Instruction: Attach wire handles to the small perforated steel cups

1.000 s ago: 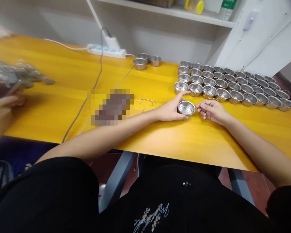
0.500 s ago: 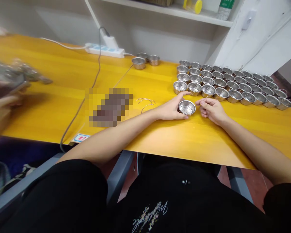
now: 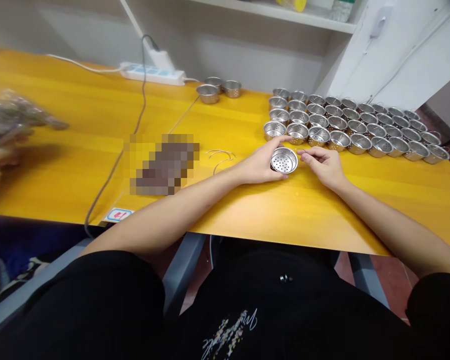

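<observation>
My left hand (image 3: 260,165) grips a small perforated stainless steel strainer basket (image 3: 284,160) at its side, tilted so the holes in its base face up. My right hand (image 3: 320,165) sits just right of the basket, thumb and forefinger pinched together on what looks like a thin wire (image 3: 303,151). Loose curved wires (image 3: 221,159) lie on the yellow wooden table (image 3: 247,210) left of my left hand. Rows of matching strainer baskets (image 3: 354,135) stand just beyond my hands.
A co-worker's blurred hand (image 3: 0,157) holds a clear bag of metal parts (image 3: 11,114) at the far left. A pixelated patch (image 3: 163,164) covers part of the table. Several baskets (image 3: 213,89), a power strip (image 3: 153,74) and a grey cable (image 3: 133,120) lie along the back.
My left hand has tilted the basket further, showing its holes. My right fingertips have moved closer to it. The whole view has shifted slightly.
</observation>
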`<action>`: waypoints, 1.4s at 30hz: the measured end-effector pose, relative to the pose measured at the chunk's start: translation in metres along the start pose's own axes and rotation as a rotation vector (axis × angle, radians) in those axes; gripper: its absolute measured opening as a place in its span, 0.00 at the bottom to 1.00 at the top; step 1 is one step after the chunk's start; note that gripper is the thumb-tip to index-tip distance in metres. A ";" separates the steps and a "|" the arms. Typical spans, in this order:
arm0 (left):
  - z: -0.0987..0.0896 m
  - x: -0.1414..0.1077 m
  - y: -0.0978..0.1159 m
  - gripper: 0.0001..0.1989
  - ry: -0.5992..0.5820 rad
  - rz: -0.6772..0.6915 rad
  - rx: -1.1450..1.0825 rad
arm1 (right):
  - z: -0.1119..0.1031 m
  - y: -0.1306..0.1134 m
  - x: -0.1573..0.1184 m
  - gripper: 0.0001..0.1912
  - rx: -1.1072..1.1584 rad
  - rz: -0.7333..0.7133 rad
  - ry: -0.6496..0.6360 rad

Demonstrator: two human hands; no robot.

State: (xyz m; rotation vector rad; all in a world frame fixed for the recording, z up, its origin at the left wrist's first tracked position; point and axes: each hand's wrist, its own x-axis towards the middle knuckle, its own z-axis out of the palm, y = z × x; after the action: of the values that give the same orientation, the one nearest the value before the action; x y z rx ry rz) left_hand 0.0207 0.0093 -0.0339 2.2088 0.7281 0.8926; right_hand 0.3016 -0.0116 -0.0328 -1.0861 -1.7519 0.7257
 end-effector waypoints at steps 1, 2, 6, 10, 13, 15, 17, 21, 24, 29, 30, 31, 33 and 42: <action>0.000 0.000 0.000 0.55 0.014 0.002 0.006 | -0.001 0.000 0.001 0.28 0.035 0.043 -0.007; 0.001 0.001 0.000 0.54 0.027 0.004 0.011 | -0.002 0.000 0.001 0.30 0.068 0.086 -0.015; 0.004 0.001 -0.001 0.48 0.069 -0.001 0.042 | -0.005 -0.005 0.002 0.32 0.196 0.198 -0.036; 0.004 0.001 0.000 0.43 0.063 -0.031 0.077 | -0.005 -0.011 0.003 0.32 0.308 0.263 -0.053; 0.002 0.001 0.005 0.45 0.044 -0.032 0.068 | -0.002 -0.016 0.002 0.28 0.360 0.275 -0.030; 0.001 0.001 0.008 0.46 0.023 -0.028 0.054 | 0.000 -0.019 0.001 0.24 0.387 0.277 -0.009; 0.002 0.001 0.009 0.47 -0.005 -0.027 0.029 | 0.001 -0.021 -0.001 0.20 0.412 0.293 -0.005; 0.006 0.003 0.002 0.49 -0.044 -0.024 -0.101 | 0.004 -0.025 -0.005 0.17 0.412 0.313 0.005; 0.007 0.003 -0.006 0.49 -0.070 -0.045 -0.193 | 0.006 -0.028 -0.007 0.15 0.407 0.333 -0.006; 0.004 0.001 -0.006 0.49 -0.151 -0.060 -0.255 | 0.008 -0.037 -0.011 0.19 0.488 0.411 -0.072; 0.003 0.000 -0.005 0.49 -0.156 -0.060 -0.260 | 0.007 -0.039 -0.011 0.21 0.509 0.422 -0.082; 0.002 0.000 -0.004 0.49 -0.158 -0.060 -0.263 | 0.007 -0.040 -0.011 0.23 0.525 0.428 -0.093; 0.001 0.000 -0.002 0.49 -0.151 -0.055 -0.261 | 0.006 -0.039 -0.011 0.24 0.530 0.424 -0.116; 0.001 0.001 -0.003 0.44 -0.050 -0.010 -0.182 | 0.002 -0.020 -0.008 0.27 0.315 0.260 -0.085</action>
State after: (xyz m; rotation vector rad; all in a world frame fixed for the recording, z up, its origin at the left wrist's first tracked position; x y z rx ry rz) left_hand 0.0210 0.0118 -0.0365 2.0576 0.6090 0.8600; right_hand 0.2944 -0.0281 -0.0202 -1.0855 -1.5137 1.1804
